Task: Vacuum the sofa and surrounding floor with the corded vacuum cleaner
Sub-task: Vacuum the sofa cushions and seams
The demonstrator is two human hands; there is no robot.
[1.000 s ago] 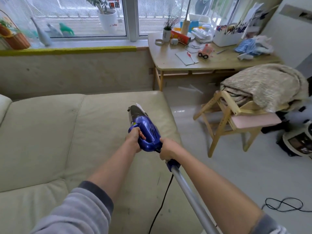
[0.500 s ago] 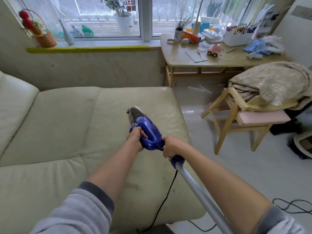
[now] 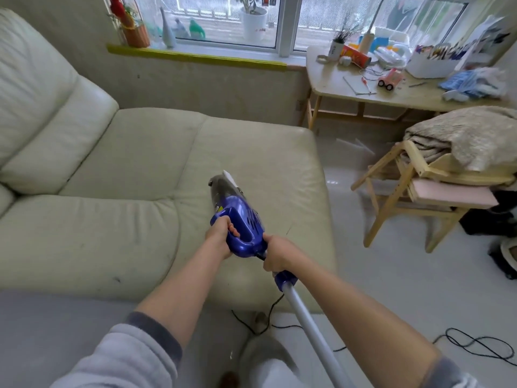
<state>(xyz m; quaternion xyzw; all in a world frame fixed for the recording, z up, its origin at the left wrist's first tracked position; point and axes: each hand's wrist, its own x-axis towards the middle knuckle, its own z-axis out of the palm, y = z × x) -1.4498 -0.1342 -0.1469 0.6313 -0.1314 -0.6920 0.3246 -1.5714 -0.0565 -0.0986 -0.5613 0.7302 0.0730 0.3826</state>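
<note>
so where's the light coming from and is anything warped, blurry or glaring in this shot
Head view: daylight comes in through the window at the back; a glare patch sits on the floor beside the sofa; wide-angle distortion bends the yellow sill strip and desk; the wooden chair legs look smeared, the blue vacuum is sharp.

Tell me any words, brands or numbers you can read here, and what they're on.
None can be read.
Vacuum: small yellow sticker, too blurred.
Red tube on the table: print too blurred.
White cup: dark marks, too small.
Window stickers: too small.
</note>
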